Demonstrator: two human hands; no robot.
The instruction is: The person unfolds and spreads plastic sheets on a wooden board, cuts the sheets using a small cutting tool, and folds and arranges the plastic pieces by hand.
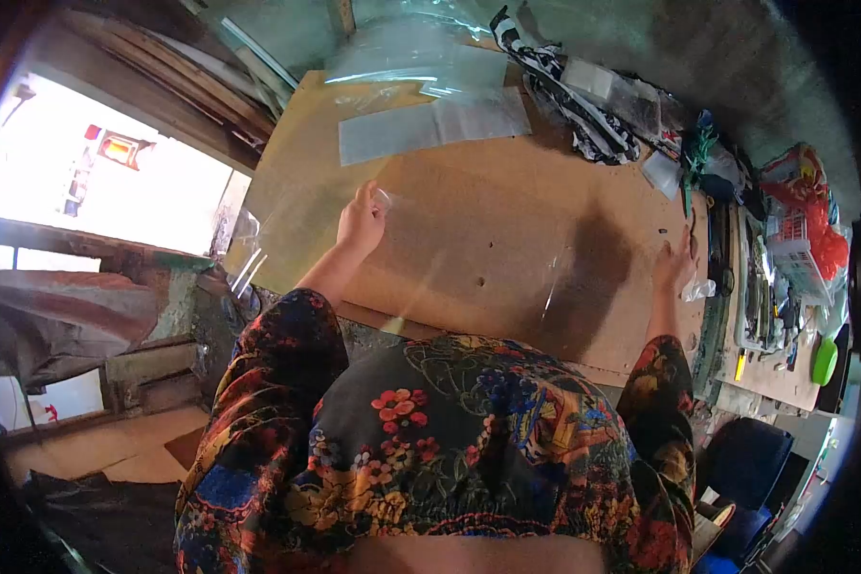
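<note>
My left hand [362, 222] is closed over the left part of a brown board tabletop [507, 230]. A bit of clear plastic film [383, 199] pokes out beside its fingers. Near the board's right edge, my right hand [676, 263] has its fingers partly curled, with crumpled clear plastic [698, 289] showing by the palm. Faint glints between the hands suggest a transparent sheet, but its outline is hard to make out. Beyond my left hand lies a flat, translucent plastic piece [392, 137].
More clear plastic [392, 57] is heaped at the board's far edge. A black-and-white bag [603, 139] and packets lie at the back right. To the right stand a white basket [799, 253] with red plastic, a tray of tools [761, 297] and a green object [825, 363].
</note>
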